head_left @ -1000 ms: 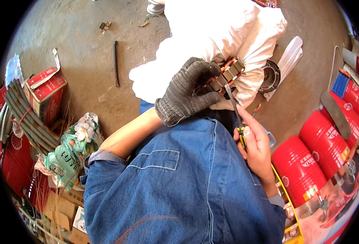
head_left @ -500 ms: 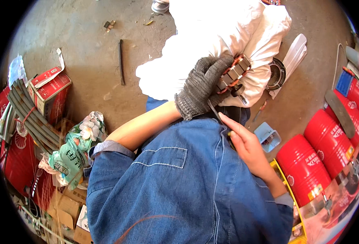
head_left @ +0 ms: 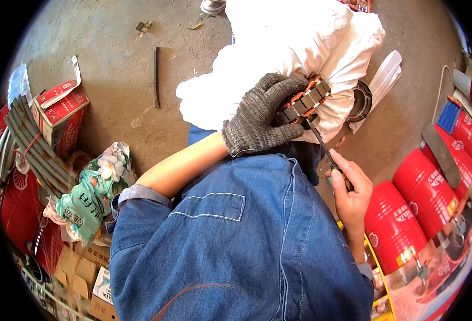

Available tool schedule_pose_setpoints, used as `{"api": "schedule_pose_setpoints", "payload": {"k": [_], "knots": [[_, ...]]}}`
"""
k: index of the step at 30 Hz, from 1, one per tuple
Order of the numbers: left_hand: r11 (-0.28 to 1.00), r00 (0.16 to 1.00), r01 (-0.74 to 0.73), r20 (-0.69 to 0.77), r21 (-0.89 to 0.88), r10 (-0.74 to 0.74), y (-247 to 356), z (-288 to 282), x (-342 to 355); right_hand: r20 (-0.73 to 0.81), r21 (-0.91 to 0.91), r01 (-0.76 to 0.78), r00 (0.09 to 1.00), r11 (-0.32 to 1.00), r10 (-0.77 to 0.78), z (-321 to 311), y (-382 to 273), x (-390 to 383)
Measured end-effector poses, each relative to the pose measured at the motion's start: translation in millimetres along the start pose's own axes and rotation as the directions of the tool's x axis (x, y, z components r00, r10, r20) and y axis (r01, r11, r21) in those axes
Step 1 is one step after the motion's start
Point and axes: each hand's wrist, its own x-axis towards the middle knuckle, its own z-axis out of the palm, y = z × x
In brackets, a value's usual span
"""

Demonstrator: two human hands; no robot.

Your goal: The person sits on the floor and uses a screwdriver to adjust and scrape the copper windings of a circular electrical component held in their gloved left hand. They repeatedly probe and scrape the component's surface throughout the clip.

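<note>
My left hand (head_left: 254, 115), in a dark grey knit glove, grips a stator (head_left: 311, 97) with a laminated metal core and copper windings. The stator rests over white cloth (head_left: 262, 37) in front of me. My right hand (head_left: 353, 187), bare, holds a screwdriver (head_left: 320, 138) with a yellow and black handle; its shaft points up-left to the lower edge of the stator, where the tip is hard to make out. A round dark metal part with a ring rim (head_left: 363, 107) lies just right of the cloth, on a white strip (head_left: 385, 72).
Red drums (head_left: 396, 224) line the right side, with a yellow crate (head_left: 383, 299) beside them. At the left are coiled hose (head_left: 32, 150), a red carton (head_left: 64, 109), a floral plastic bag (head_left: 89, 208) and cardboard (head_left: 78, 267). A black strip (head_left: 156, 77) lies on the concrete floor (head_left: 113, 59).
Since half a second ago, my right hand has turned, and the screwdriver's shaft has swung from beside the glove's cuff up to the stator's lower edge. The stator remains in my left hand.
</note>
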Motion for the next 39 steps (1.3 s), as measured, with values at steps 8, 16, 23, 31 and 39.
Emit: {"api": "schedule_pose_setpoints", "payload": {"k": [8, 16, 23, 31, 39], "knots": [[0.998, 1.000, 0.014, 0.025, -0.069, -0.013, -1, -3, -1, 0.011, 0.011, 0.085, 0.996, 0.996, -0.085, 8, 8, 9], [0.999, 1.000, -0.027, -0.018, -0.034, 0.026, -3, -3, 1, -0.062, 0.078, 0.146, 0.988, 0.986, -0.141, 18, 13, 9], [1.000, 1.000, -0.016, 0.001, 0.014, 0.016, 1, 1, 0, -0.026, 0.150, 0.331, 0.943, 0.932, -0.331, 21, -5, 13], [0.999, 0.999, 0.031, 0.017, -0.022, -0.031, 6, -4, 1, -0.078, 0.044, 0.283, 0.957, 0.958, -0.279, 14, 17, 11], [0.997, 0.998, 0.063, 0.023, -0.043, -0.062, 6, -5, 2, -0.102, 0.077, 0.252, 0.964, 0.965, -0.244, 22, 31, 14]]}}
